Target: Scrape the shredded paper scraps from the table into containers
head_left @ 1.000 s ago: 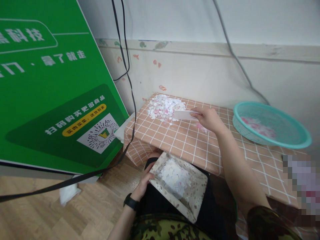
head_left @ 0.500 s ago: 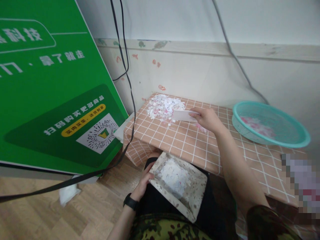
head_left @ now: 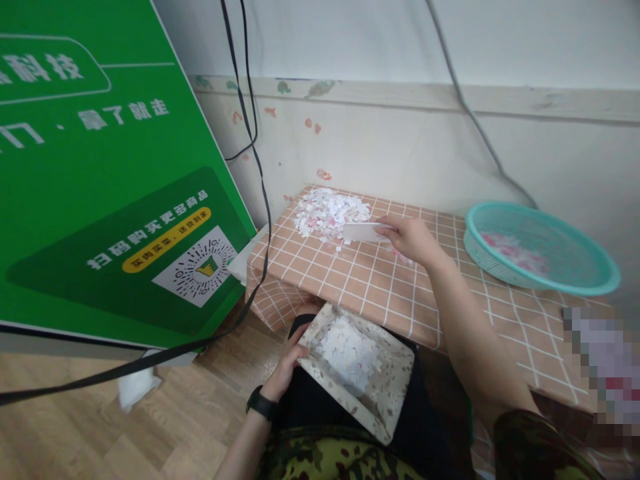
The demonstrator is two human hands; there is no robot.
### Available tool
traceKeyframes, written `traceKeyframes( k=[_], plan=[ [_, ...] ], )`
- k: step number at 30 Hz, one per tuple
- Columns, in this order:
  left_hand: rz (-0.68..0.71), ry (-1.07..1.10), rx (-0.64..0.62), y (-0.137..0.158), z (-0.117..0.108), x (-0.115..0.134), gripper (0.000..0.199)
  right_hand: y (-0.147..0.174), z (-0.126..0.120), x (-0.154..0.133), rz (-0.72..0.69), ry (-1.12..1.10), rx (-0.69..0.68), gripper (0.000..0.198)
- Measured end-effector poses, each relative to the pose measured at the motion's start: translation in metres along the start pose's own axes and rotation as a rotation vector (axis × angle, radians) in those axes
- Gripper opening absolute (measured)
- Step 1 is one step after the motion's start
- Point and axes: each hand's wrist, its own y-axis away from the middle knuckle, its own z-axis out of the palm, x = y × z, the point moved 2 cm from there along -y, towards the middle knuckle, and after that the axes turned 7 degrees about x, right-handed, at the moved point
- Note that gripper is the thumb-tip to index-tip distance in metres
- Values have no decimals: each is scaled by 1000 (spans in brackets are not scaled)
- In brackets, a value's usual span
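My left hand (head_left: 289, 360) grips the left rim of a speckled rectangular tray (head_left: 367, 419) resting on my lap below the table edge. Inside the tray lies a heap of small white paper scraps (head_left: 349, 350). Over the table, my right hand (head_left: 407, 235) is closed on a flat white card (head_left: 361, 232). The card's far end meets the right side of a pile of white and pink paper bits (head_left: 325, 212). A few pink bits (head_left: 400, 255) lie beneath my right hand.
A turquoise plastic basket (head_left: 575, 280) with pink and white scraps stands at the table's right. Brown checked cloth (head_left: 345, 280) covers the table. Black cables (head_left: 260, 173) hang at the left before a green panel (head_left: 125, 153). A wall runs behind the table.
My right hand and the card have shifted very slightly to the left. The tray, my left hand and the basket stay where they were.
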Motion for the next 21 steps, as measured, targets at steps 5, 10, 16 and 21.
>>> traceKeyframes(
  k=[5, 10, 16, 21],
  plan=[
    [-14, 33, 16, 1, -2, -2, 55, 2, -10, 1, 10, 35, -42, 29],
    [9, 18, 14, 0, -2, -1, 56, 3, -21, 11, 23, 17, -67, 28],
    [25, -2, 3, -1, -2, -2, 57, 2, -12, 9, -13, -11, -40, 27],
    [22, 1, 6, 0, -1, 0, 56, 1, -4, 10, -12, -26, -32, 26]
  ],
)
